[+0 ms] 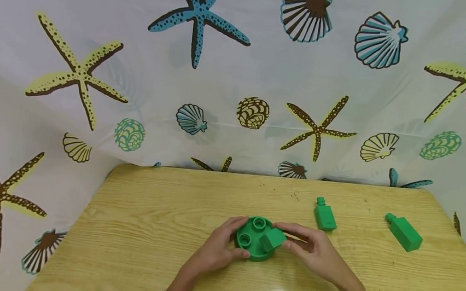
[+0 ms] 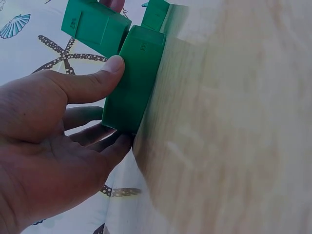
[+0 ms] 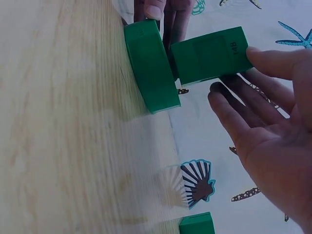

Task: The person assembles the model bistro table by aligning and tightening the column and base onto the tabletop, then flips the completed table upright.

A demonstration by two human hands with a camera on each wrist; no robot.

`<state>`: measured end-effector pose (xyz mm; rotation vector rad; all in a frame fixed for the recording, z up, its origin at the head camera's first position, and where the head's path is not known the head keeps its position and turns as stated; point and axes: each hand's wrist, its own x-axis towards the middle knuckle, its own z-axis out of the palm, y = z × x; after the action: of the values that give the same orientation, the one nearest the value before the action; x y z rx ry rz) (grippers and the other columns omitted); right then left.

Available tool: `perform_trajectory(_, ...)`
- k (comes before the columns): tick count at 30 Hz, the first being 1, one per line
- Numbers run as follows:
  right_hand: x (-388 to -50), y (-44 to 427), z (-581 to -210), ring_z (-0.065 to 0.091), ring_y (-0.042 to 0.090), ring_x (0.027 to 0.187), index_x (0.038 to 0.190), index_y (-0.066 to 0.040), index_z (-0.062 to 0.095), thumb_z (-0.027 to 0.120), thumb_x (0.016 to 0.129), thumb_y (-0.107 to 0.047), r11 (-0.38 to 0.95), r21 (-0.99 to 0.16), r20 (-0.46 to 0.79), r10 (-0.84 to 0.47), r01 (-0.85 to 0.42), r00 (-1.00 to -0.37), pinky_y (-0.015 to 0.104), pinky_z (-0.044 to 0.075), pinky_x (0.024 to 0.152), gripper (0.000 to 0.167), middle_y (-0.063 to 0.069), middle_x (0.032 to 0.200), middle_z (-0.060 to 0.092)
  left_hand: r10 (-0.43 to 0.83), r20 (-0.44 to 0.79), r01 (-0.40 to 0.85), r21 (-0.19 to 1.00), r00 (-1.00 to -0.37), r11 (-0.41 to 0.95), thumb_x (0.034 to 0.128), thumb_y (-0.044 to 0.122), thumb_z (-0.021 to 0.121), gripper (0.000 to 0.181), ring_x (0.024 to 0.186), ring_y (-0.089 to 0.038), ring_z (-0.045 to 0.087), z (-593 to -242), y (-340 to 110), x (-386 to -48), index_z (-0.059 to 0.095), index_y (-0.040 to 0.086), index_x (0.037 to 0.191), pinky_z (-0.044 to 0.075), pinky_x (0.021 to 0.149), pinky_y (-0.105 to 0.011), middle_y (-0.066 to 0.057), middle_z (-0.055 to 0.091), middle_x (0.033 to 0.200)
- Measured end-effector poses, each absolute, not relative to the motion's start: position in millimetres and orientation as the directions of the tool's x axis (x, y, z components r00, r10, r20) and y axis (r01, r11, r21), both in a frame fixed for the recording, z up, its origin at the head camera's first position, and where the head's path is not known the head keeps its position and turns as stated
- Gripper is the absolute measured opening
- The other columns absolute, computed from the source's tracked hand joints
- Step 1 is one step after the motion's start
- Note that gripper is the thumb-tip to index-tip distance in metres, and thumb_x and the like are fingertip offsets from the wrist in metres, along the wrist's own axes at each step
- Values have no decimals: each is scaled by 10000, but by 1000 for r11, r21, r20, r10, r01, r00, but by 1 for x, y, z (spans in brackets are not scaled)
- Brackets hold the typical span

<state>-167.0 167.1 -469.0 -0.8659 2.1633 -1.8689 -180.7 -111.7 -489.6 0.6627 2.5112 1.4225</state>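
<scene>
A round green base point(image 1: 255, 254) with a raised rim and two visible threaded sockets lies on the table. My left hand point(image 1: 220, 248) grips its left side, thumb on the near wall and fingers round the far side. In my right hand point(image 1: 317, 249) is a green rectangular block point(image 1: 275, 238), pinched near its outer end between thumb and fingers. The right wrist view shows this block point(image 3: 209, 56) marked "148", tilted, its inner end at the base point(image 3: 150, 68). Whether that end sits in a socket is hidden.
Two green bottle-shaped blocks with threaded necks lie on the wooden table point(image 1: 161, 208) to the right: a nearer-centre one point(image 1: 325, 216) and another farther right point(image 1: 406, 233). A white cloth point(image 1: 239, 76) printed with starfish and shells hangs behind the table and along its sides.
</scene>
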Motion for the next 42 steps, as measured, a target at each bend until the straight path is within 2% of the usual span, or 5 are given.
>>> perform_trajectory(8,-166,157,-474,640,212,1216,1254,-26,664,746,946,-60,71,-934,289,-431,-351,-855,390,541,999,320,160,1285,653,468,55,276,865,-882,418,884,54,812,804,1453,-369,388,-490,-112,-181,376,-43,1553,351,1176,-495,-210,408,1554)
perform_trajectory(13,-167,151,-475,651,240,1148,1295,-37,653,781,922,-87,134,-899,329,-421,-417,-845,436,584,927,398,60,1255,661,475,64,274,880,-878,388,886,34,804,807,1456,-366,383,-491,-112,-183,362,-54,1555,365,1168,-461,-222,393,1558)
perform_trajectory(23,-167,140,-473,645,215,1020,1318,-98,679,810,900,-183,256,-837,352,-425,-484,-834,337,612,786,445,-23,1238,664,474,55,267,880,-879,394,895,59,803,801,1457,-376,380,-491,-112,-182,366,-43,1558,359,1169,-491,-217,390,1561)
perform_trajectory(33,-171,147,-466,642,237,1140,1365,-42,644,676,1006,-114,229,-836,339,-498,-498,-798,358,605,856,368,91,1352,654,474,48,251,893,-879,375,896,40,797,794,1458,-371,381,-490,-115,-184,367,-39,1559,359,1170,-475,-218,392,1560)
perform_trajectory(42,-176,144,-468,621,235,1246,1330,-31,653,732,976,-153,209,-868,326,-445,-451,-834,428,550,991,383,86,1323,673,472,61,272,878,-879,394,885,70,815,795,1449,-374,392,-491,-114,-186,391,-35,1550,361,1169,-480,-214,418,1545)
